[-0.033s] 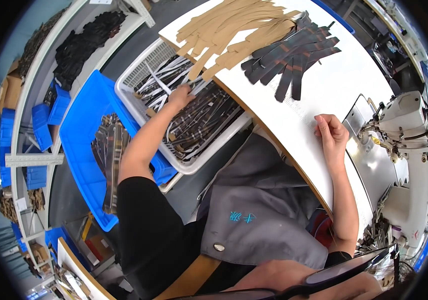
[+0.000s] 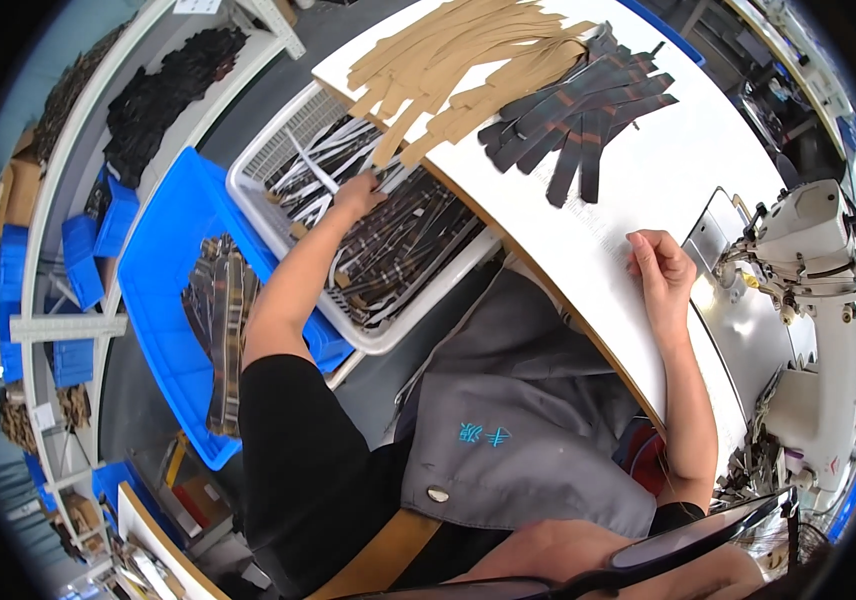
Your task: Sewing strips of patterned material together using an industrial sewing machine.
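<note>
My left hand (image 2: 357,197) reaches into a white plastic basket (image 2: 251,200), with its fingers closed on fabric strips (image 2: 393,183); their tips are partly hidden. Around it in the basket lie many dark plaid strips (image 2: 403,255) and white-and-black ones (image 2: 323,165). On the white table, my right hand (image 2: 663,262) rests with its fingers loosely curled and nothing visible in them. Tan strips (image 2: 458,60) are spread at the table's far end, some hanging over its edge toward the basket. Next to them is a fanned bunch of dark grey plaid strips (image 2: 578,125).
Left of the basket stands a blue bin (image 2: 153,290) with plaid strips (image 2: 223,310) in it. A white sewing machine (image 2: 808,225) is on the right of the table (image 2: 588,270). Metal shelving (image 2: 68,328) with blue boxes and dark cloth runs along the left.
</note>
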Demonstrator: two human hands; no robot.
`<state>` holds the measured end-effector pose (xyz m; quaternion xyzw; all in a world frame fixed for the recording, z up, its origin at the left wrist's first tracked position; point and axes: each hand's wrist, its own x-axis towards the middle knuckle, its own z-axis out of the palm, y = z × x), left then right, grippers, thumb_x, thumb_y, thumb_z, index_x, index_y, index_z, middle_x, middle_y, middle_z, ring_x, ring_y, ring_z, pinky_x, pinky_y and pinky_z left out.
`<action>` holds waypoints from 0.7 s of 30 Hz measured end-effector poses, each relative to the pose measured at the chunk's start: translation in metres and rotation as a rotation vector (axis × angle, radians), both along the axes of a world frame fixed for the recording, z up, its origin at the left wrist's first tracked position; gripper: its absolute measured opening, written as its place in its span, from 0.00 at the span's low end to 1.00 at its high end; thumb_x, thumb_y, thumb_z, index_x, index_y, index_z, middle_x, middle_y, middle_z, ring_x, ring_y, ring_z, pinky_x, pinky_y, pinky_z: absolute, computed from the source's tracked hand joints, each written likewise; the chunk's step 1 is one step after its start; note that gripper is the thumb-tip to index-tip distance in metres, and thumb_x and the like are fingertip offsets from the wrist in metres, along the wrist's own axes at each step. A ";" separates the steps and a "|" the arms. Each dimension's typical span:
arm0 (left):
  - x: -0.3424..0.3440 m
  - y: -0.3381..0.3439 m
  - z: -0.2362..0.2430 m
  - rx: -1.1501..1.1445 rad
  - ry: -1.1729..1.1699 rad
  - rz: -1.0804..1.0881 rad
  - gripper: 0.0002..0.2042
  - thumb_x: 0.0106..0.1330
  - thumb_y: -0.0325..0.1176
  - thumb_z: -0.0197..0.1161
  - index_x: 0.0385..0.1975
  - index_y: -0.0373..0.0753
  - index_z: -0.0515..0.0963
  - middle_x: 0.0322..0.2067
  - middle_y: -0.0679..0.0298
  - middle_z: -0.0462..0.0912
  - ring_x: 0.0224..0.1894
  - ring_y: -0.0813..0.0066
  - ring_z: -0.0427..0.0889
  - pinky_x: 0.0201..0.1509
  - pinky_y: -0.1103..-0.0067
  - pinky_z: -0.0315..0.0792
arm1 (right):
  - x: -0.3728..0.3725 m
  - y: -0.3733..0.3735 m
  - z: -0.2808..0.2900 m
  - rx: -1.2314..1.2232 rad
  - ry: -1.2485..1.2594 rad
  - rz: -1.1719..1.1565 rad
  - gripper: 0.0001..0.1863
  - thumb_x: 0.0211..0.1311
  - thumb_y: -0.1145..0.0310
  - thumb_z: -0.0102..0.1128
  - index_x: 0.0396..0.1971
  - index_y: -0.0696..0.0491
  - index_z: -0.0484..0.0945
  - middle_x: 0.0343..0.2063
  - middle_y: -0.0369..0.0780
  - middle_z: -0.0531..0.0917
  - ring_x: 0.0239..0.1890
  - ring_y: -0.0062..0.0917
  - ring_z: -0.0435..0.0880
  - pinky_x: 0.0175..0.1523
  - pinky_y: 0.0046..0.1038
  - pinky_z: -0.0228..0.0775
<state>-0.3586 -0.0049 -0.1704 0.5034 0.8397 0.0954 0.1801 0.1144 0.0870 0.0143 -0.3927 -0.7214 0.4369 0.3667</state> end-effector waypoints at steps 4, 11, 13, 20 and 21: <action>-0.020 0.006 0.010 0.042 -0.024 -0.126 0.18 0.59 0.44 0.66 0.23 0.32 0.79 0.23 0.46 0.79 0.33 0.48 0.81 0.36 0.62 0.71 | -0.011 0.000 0.011 0.196 -0.138 0.056 0.06 0.63 0.76 0.60 0.36 0.59 0.83 0.21 0.38 0.77 0.23 0.18 0.73 0.30 0.22 0.65; 0.004 -0.039 0.095 0.005 -0.008 -0.093 0.21 0.68 0.44 0.56 0.22 0.31 0.79 0.19 0.51 0.80 0.21 0.56 0.81 0.33 0.66 0.72 | -0.175 0.072 0.029 0.836 -0.450 0.254 0.06 0.53 0.79 0.55 0.28 0.56 0.81 0.34 0.42 0.81 0.40 0.36 0.81 0.42 0.34 0.76; -0.019 -0.056 0.107 0.014 -0.181 -0.084 0.19 0.68 0.43 0.58 0.21 0.32 0.79 0.16 0.58 0.78 0.15 0.68 0.78 0.25 0.71 0.69 | -0.207 0.099 0.027 0.896 -0.551 0.283 0.05 0.52 0.80 0.54 0.27 0.58 0.80 0.35 0.43 0.82 0.41 0.35 0.82 0.43 0.33 0.77; 0.000 -0.125 0.250 0.379 -1.060 0.240 0.10 0.69 0.36 0.59 0.36 0.34 0.78 0.18 0.73 0.73 0.15 0.88 0.66 0.17 0.89 0.57 | -0.238 0.113 0.038 0.864 -0.780 0.491 0.05 0.49 0.75 0.59 0.28 0.57 0.80 0.27 0.45 0.84 0.35 0.37 0.86 0.42 0.32 0.78; 0.013 -0.119 0.258 0.377 -1.053 0.243 0.10 0.69 0.36 0.59 0.36 0.34 0.78 0.18 0.73 0.73 0.15 0.88 0.66 0.17 0.89 0.57 | -0.235 0.120 0.035 0.787 -0.717 0.439 0.05 0.48 0.75 0.59 0.28 0.57 0.80 0.26 0.45 0.84 0.34 0.37 0.86 0.42 0.32 0.79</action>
